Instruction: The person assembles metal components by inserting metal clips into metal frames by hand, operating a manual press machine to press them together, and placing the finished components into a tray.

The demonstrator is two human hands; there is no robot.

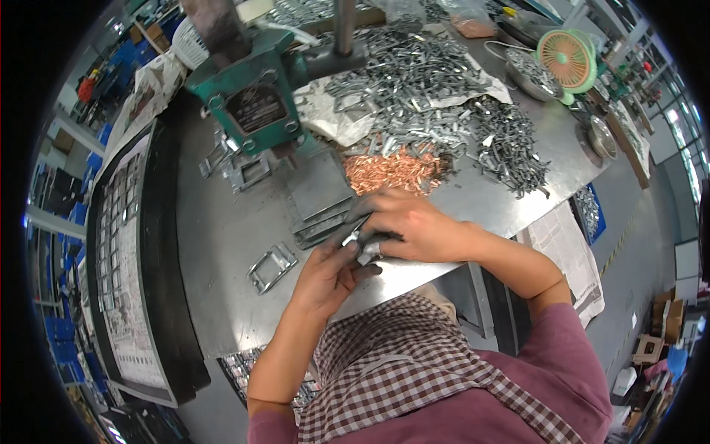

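My left hand and my right hand meet above the near part of the metal table. Their fingers close around a small shiny metal piece, mostly hidden by the fingertips; its exact kind cannot be made out. Just left of my left hand lies a silver rectangular buckle frame. Beyond my hands stands a stacked steel block, under the green hand press. A heap of small copper-coloured pins lies right behind my right hand.
Dark and silver metal parts are heaped at the back on cloth, with more dark clips to the right. A long black-rimmed tray stands left. A green-and-orange fan and a metal bowl sit far right.
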